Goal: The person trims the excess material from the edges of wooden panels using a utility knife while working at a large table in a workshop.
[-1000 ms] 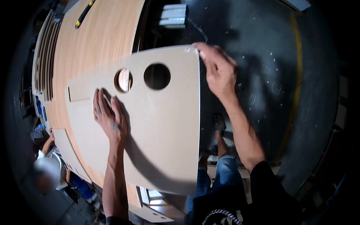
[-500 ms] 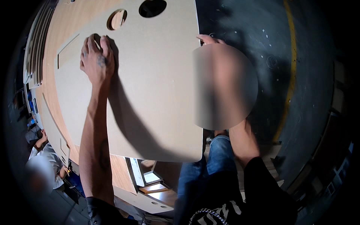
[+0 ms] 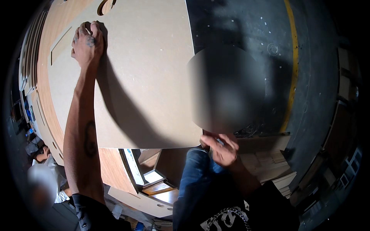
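A large pale board panel (image 3: pixel 146 77) lies flat before me, with a rounded near-right corner and a slot cut near its left side. My left hand (image 3: pixel 86 44) rests on its upper left part, fingers bent and slightly apart, fingertips on the surface, nothing visible in it. At the near-right corner, my right hand (image 3: pixel 223 149) has its fingers curled together against the board's edge. Whatever it may pinch there is too small or hidden to make out. A round blur covers part of the right edge just beyond that hand. An oval hole (image 3: pixel 105 7) shows at the top.
The panel lies on a wood-toned board (image 3: pixel 44 100). Several stacked panels (image 3: pixel 32 50) stand at the far left. Another person (image 3: pixel 50 179) is at lower left. Wooden pieces (image 3: pixel 262 159) lie right of my legs. A yellow line (image 3: pixel 293 65) crosses the dark floor.
My right hand has come down along the panel's right edge to its near corner. My left hand stays on the panel. The view has shifted, so the panel appears higher and further left.
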Action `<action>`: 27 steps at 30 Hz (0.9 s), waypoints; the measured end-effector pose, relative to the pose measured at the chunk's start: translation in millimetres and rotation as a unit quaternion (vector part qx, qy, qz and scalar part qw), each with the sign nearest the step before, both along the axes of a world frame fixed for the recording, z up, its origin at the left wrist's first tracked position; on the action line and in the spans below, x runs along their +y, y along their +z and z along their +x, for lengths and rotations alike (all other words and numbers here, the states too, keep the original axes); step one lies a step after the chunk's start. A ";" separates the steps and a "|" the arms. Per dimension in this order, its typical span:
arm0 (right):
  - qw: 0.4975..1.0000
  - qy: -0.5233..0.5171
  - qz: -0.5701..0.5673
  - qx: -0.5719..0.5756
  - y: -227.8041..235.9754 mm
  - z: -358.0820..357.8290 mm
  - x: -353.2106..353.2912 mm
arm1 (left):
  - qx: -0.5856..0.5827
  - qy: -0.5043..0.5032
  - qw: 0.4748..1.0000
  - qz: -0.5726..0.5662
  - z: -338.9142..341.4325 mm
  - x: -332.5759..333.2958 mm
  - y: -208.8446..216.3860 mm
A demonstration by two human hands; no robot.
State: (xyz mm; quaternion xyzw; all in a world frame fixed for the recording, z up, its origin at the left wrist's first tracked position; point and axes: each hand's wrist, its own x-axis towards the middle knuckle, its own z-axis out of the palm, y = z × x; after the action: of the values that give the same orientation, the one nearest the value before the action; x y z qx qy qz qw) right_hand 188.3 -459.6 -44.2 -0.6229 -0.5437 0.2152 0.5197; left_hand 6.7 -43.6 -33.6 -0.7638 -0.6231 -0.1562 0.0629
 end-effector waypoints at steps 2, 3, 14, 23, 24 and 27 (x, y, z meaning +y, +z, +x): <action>0.997 0.051 0.035 -0.036 -0.9 7.3 -8.5 | 0.001 0.006 1.000 0.000 2.5 0.3 1.7; 0.997 0.057 0.029 -0.036 -7.5 15.7 -3.9 | 0.002 0.014 1.000 0.003 2.9 1.2 2.0; 0.979 -0.070 0.148 -0.120 -21.0 55.7 164.6 | 0.005 -0.009 1.000 -0.006 -10.4 20.6 -5.9; 0.986 0.146 0.022 -0.075 -4.3 -23.7 -46.2 | 0.009 -0.019 1.000 0.014 -3.5 14.4 -3.1; 0.983 0.179 0.022 -0.028 -8.1 -29.9 -61.5 | 0.003 -0.032 0.999 0.004 -0.3 9.7 -3.4; 0.996 0.080 0.031 0.026 5.6 -5.3 -26.5 | -0.006 -0.045 0.999 0.021 -5.4 2.9 1.8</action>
State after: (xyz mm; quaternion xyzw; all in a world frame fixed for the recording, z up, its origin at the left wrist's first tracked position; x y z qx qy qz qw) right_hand 183.0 -486.1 -38.6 -0.5553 -0.5845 0.2549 0.5338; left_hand 1.3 -40.7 -31.7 -0.7885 -0.5853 -0.1764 0.0679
